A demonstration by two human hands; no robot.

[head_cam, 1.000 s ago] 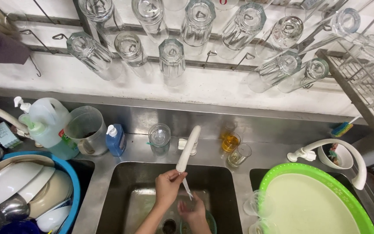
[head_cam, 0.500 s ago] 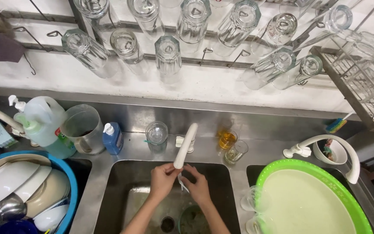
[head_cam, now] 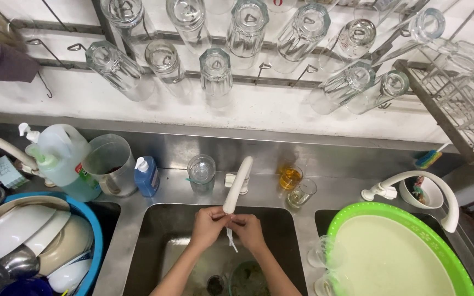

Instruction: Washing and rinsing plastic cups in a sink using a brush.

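Head cam: my left hand and right hand are both curled together under the white plastic faucet spout over the steel sink basin, fingers closed on something I can't make out. Wet and probably slippery, so I'd pinch near the tip.

Steel sink — left hand and right hand meet under the white tap, fingertips touching. Green basin right; blue tub of bowls left.
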